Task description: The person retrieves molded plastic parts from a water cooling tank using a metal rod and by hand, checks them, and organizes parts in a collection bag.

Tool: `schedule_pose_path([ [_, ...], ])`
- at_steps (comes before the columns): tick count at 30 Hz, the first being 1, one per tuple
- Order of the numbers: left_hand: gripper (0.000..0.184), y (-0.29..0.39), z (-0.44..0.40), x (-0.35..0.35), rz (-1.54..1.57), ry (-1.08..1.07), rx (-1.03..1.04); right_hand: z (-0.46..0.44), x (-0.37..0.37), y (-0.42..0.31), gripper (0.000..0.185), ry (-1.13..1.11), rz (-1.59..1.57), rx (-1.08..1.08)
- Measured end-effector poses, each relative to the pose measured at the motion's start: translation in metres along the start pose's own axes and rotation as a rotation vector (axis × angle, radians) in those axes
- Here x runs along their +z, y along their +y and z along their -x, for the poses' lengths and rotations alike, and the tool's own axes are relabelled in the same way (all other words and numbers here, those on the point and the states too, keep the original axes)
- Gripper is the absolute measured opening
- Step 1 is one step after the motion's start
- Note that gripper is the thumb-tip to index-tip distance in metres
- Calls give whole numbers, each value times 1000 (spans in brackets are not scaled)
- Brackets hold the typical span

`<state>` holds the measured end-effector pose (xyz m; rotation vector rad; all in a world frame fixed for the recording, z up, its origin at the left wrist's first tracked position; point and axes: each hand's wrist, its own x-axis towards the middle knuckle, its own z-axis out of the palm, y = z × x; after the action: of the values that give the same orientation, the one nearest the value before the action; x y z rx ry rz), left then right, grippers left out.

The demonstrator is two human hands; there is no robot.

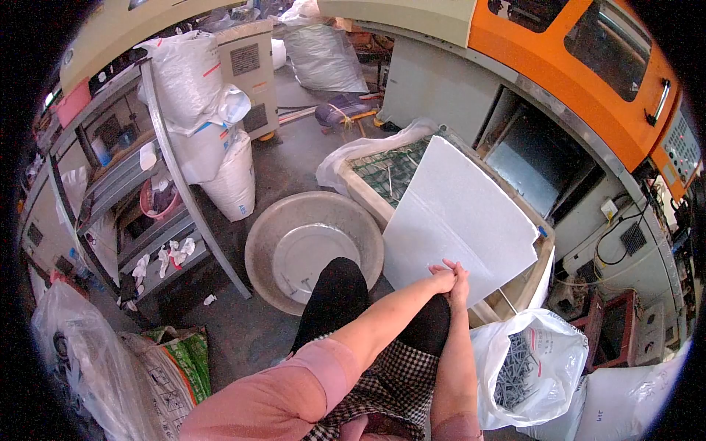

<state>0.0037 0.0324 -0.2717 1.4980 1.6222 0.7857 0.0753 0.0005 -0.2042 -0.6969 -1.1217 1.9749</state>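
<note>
My left hand (pixel 443 278) and my right hand (pixel 459 291) are clasped together above my right knee, fingers folded against each other; no object shows between them. They are in front of the lower edge of a white board (pixel 460 213), which lies tilted over a rectangular tub (pixel 360 192). Green netting (pixel 390 173) with pale pieces shows in the tub. At my lower right stands an open white bag (pixel 562 353) of thin grey parts (pixel 515 371). A wide round basin (pixel 257 257) sits on the floor before my left knee, with a few small pieces inside.
An orange machine (pixel 537 59) with a control panel (pixel 680 147) stands at the right. White sacks (pixel 232 173) are stacked beyond a metal rack (pixel 173 154) at the left. Plastic bags (pixel 88 353) lie at the lower left, and a full sack (pixel 625 404) at the lower right.
</note>
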Motion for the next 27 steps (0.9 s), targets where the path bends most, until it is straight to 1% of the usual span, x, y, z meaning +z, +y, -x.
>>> schedule_pose_path([
  [3, 66, 54, 62, -43, -46, -19, -50, -1, -2, 2, 58, -1, -5, 2],
  [4, 66, 41, 47, -32, -46, -19, -50, -1, -2, 2, 58, -3, -4, 1],
  [6, 66, -3, -1, 1, 24, 12, 15, -2, -1, 2, 58, 0, -11, 7],
  [9, 65, -11, -5, 1, 11, 1, 49, -1, -1, 2, 58, 5, -10, 10],
  [16, 62, -6, -1, 0, 31, 0, 63, 0, -1, 2, 57, 2, -11, 5],
  [18, 61, 2, 3, 0, 82, 5, 45, 0, -2, 2, 57, -4, -5, 4],
  [19, 61, 25, 26, -17, 82, 5, 45, -1, -3, 2, 57, -11, 1, 2],
  [20, 61, 60, 63, -43, -60, -7, -12, -1, -4, 2, 57, -11, 1, 2],
  [22, 60, 77, 82, -56, -202, -19, -68, 0, -4, 2, 57, -8, 23, -3],
  [24, 61, 69, 75, -52, -198, -35, -62, -1, -4, 2, 56, -12, 13, -2],
  [27, 63, 10, 25, -17, -106, -33, 15, 1, -1, 1, 55, -14, -2, -2],
])
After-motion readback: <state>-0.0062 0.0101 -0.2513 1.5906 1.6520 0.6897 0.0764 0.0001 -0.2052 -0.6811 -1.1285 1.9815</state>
